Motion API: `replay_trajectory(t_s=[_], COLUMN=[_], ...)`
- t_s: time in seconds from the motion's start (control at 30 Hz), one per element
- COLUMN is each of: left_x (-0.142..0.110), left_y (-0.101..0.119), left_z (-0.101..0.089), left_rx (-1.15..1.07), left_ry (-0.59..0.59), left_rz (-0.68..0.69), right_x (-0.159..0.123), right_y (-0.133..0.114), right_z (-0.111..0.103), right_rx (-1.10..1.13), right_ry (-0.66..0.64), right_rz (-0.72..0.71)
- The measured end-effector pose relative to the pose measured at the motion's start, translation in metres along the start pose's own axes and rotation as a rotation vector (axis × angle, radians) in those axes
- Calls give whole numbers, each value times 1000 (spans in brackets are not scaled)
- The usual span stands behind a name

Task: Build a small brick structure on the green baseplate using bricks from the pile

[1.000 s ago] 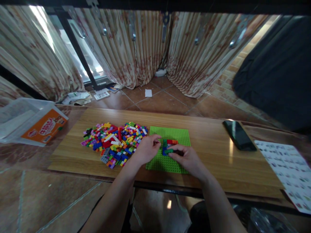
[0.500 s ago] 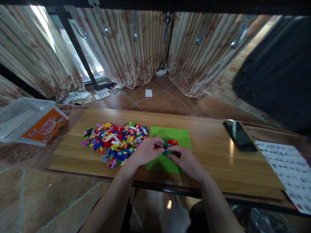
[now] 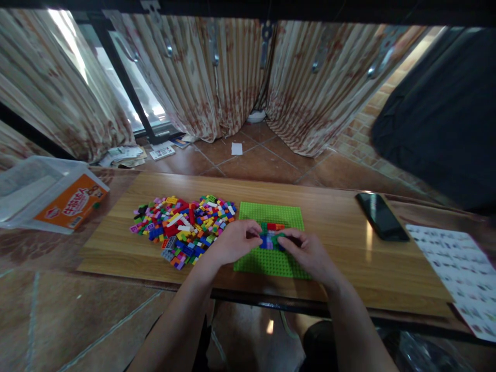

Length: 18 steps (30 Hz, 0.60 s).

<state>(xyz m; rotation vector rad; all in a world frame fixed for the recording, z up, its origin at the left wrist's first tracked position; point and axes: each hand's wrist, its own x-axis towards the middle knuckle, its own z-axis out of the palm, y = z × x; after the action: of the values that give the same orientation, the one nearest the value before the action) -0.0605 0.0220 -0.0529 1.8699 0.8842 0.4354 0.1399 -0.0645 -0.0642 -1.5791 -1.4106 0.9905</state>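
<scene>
Across the top of the frame: striped, flowered curtains [image 3: 232, 77]. Across the middle: one wooden table [image 3: 333, 217], on which my work lies. Upper right: a dark cloth [image 3: 445, 119]. Left edge: a clear plastic tub [image 3: 73, 200], orange label facing me. Left of centre: a heap of loose toy bricks [image 3: 186, 227], many colours. Right of centre, just beside the heap: a green studded plate [image 3: 267, 264], flat. Lower right: a white sheet [image 3: 457, 268] with rows of small pictures. Centre: my left hand [image 3: 238, 240] and my right hand [image 3: 310, 253], apart, one at either side of the plate. Right: one black phone [image 3: 382, 216], flat. On the plate, between my hands: a small cluster of bricks [image 3: 268, 241], red, blue, green and pale purple; my left thumb and fingertips stand slightly apart at its left side, contact uncertain. Smallest: one green brick [image 3: 276, 238], pinched in my right fingers at the cluster; whether seated, I cannot tell.
</scene>
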Motion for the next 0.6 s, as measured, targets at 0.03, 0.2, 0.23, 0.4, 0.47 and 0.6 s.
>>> replay_trajectory(t_s=[0.03,0.2,0.23,0.4,0.47,0.6], left_x=[0,3,4,7,8,10], left_y=[0,2,3,3,2,2], left_z=[-1,0,1,6,7,7], left_rx=[19,93,94,100,122,166], left_ry=[11,44,46,76,104,162], left_rz=[4,10,10,6,-1,-19], right_x=[-1,-3,-3,1,2,1], right_y=[1,12,14,15,14,15], right_z=[-6,-25,-25,-18,-17,-18], right_rx=[12,69,82,134,143,104], right_ry=[36,273,301,308,302,251], right_rz=[27,151,173,217,214,213])
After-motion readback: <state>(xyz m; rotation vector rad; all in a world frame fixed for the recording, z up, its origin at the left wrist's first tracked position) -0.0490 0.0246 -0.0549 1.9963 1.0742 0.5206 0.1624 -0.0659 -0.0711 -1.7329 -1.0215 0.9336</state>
